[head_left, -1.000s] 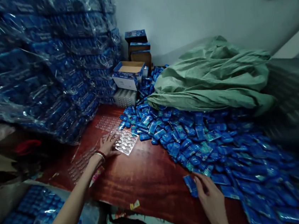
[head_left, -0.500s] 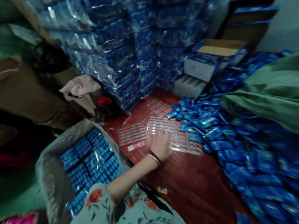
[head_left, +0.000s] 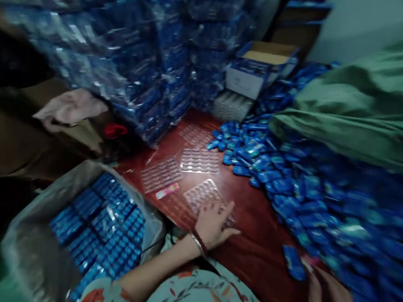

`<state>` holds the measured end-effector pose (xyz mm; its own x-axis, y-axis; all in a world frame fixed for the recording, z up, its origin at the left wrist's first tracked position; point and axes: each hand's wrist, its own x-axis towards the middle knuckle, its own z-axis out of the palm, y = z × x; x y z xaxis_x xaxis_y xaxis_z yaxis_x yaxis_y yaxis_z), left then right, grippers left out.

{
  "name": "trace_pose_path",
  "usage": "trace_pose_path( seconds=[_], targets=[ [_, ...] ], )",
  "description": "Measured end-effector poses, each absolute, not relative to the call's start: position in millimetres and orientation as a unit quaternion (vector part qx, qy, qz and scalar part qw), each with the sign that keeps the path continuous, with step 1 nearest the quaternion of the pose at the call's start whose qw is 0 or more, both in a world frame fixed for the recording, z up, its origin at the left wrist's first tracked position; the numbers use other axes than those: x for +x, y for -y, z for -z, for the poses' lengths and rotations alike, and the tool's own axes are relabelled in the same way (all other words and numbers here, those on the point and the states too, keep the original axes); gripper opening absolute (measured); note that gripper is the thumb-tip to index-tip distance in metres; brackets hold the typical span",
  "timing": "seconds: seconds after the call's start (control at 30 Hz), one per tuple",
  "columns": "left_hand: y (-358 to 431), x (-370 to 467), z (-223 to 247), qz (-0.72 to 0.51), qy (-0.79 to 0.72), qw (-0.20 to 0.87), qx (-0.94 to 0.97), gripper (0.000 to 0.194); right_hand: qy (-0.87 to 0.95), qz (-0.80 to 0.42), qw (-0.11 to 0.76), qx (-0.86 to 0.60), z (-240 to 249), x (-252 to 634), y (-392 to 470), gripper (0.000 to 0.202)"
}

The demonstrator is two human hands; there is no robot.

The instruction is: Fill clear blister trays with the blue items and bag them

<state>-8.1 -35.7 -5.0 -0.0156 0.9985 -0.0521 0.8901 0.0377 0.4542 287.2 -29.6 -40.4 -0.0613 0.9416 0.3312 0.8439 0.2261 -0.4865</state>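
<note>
My left hand, with a bracelet at the wrist, lies with fingers spread over a clear plastic blister tray on the red-brown tabletop. Its palm and fingers cover the tray's near part. At the lower right edge my right hand is blurred, close to a single blue packet and the big pile of blue packets. Something small and pinkish shows at its fingertips; its grip cannot be made out. Two more clear trays, one on the left and one behind, lie flat.
A plastic-lined box of blue packs stands at left. A small pink strip lies by the trays. Wrapped blue stacks rise behind, with an open carton atop grey trays. Green cloth covers part of the pile.
My left hand has come nearer to me, and a clear tray now lies under it, apart from the others. My right hand has entered at lower right. The view has shifted rightward.
</note>
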Motion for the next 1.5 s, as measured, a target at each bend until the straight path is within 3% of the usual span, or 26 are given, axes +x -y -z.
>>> trace_pose_path(
  seconds=[0.17,0.33,0.57,0.67,0.77,0.87,1.0,1.07,1.13,1.23,1.37,1.5],
  targets=[
    [15.7,-17.4,42.6,-0.108,-0.696,0.135,0.697,0.072,0.612,-0.118,0.301,-0.722,32.2,300.2,48.9,0.054],
    [0.1,-4.0,56.3,-0.093,-0.427,0.192,0.879,0.076,0.563,-0.192,0.335,-0.73,40.2,286.4,46.1,0.045],
    [-31.9,23.7,40.9,-0.104,-0.195,0.259,0.94,0.079,0.661,-0.116,0.195,-0.715,48.0,259.0,21.4,0.052],
    [-48.0,18.2,35.2,-0.185,-0.254,0.264,0.912,0.057,0.672,-0.088,0.215,-0.703,41.6,267.1,11.7,0.047],
    [-70.9,4.9,32.6,-0.274,-0.437,0.241,0.822,0.032,0.696,-0.072,0.258,-0.666,33.7,270.9,-5.7,0.036],
    [-88.3,-4.4,33.5,-0.246,-0.57,0.202,0.758,0.029,0.725,-0.033,0.221,-0.651,27.8,260.2,-28.9,0.029],
    [-84.6,-0.9,33.3,-0.121,-0.575,0.181,0.788,0.035,0.727,0.022,0.107,-0.678,23.6,241.0,-49.4,0.032],
    [-79.7,7.8,30.0,-0.118,-0.581,0.163,0.789,0.037,0.726,0.019,0.095,-0.681,24.1,239.1,-52.1,0.032],
    [-80.8,21.5,24.1,-0.154,-0.572,0.159,0.79,0.037,0.726,-0.016,0.131,-0.675,26.6,242.5,-52.0,0.03],
    [-95.6,50.7,12.7,-0.182,-0.505,0.166,0.827,0.037,0.674,-0.124,0.272,-0.675,30.3,249.4,-50.0,0.028],
    [-124.9,89.9,0.9,-0.104,-0.485,0.151,0.855,0.061,0.461,-0.35,0.482,-0.658,28.2,248.8,-44.7,0.049],
    [-146.2,107.1,-5.5,-0.018,-0.452,0.199,0.869,0.058,0.298,-0.513,0.535,-0.601,26.0,243.0,-37.0,0.067]
  ],
)
